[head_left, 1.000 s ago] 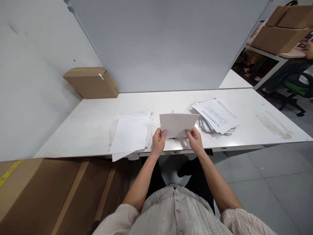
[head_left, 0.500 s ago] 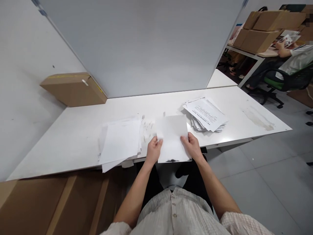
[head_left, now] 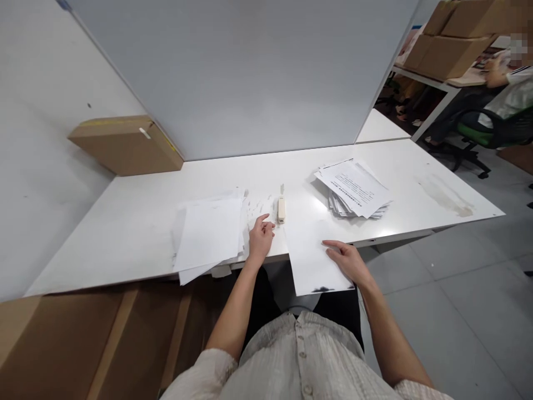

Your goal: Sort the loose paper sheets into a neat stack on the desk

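A white sheet of paper (head_left: 314, 264) with black smudges along its near edge lies tilted across the table's front edge. My right hand (head_left: 347, 261) grips it by the right side, thumb and forefinger on top; the other fingers are partly hidden. To the left of that sheet, my left hand (head_left: 261, 239) is over the table edge, fingers loosely apart and nothing in them. Just beyond its fingertips is a small cream-coloured stapler (head_left: 281, 210). A stack of white paper (head_left: 210, 228) sits left of this hand. Printed sheets (head_left: 353, 189) are piled unevenly at the right.
A cardboard box (head_left: 129, 147) leans at the table's back left, by a grey-white panel (head_left: 250, 78). More cardboard (head_left: 62, 344) is below the table on the left. At the far right, a person sits on an office chair (head_left: 474, 133) near a desk with boxes (head_left: 449, 55).
My left hand has let go of the sheet and moved slightly up. My right hand has drawn the sheet right and nearer to me, uncovering the stapler. The view has shifted a little.
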Available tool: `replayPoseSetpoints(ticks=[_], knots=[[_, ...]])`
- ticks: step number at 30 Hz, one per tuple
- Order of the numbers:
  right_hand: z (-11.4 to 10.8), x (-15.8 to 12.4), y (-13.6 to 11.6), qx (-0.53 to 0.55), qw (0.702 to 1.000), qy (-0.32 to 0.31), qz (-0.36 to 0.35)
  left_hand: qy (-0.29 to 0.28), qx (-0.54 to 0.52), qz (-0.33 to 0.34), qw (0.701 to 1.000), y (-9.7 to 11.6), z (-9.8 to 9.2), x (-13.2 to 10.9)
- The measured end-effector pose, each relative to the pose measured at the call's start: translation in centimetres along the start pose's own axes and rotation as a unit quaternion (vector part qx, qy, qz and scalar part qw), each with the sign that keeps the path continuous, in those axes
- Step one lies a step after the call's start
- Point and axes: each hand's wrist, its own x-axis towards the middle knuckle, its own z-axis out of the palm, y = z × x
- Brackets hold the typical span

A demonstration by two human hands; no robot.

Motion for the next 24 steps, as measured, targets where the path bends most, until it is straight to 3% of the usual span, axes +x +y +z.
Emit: replayPoseSetpoints(ticks=[7, 11, 17, 24], knots=[[1.3, 0.2, -0.6, 0.067, 0.996, -0.054, 0.016, 0.002, 0.044, 0.089, 0.995, -0.6, 0.1, 0.1], [2.0, 1.1, -0.4, 0.088, 0.996, -0.028, 0.015, 0.012, 0.065, 0.150, 0.986, -0.9, 0.3, 0.7], [2.1, 1.6, 0.2, 0.123, 0.992, -0.011, 0.038, 0.013, 0.089, 0.174, 0.981, -1.4, 0.4, 1.0], [2.3, 2.0, 0.5, 0.126, 0.991, 0.006, 0.033, -0.031, 0.161, 0.222, 0.961, -0.5, 0.3, 0.9]])
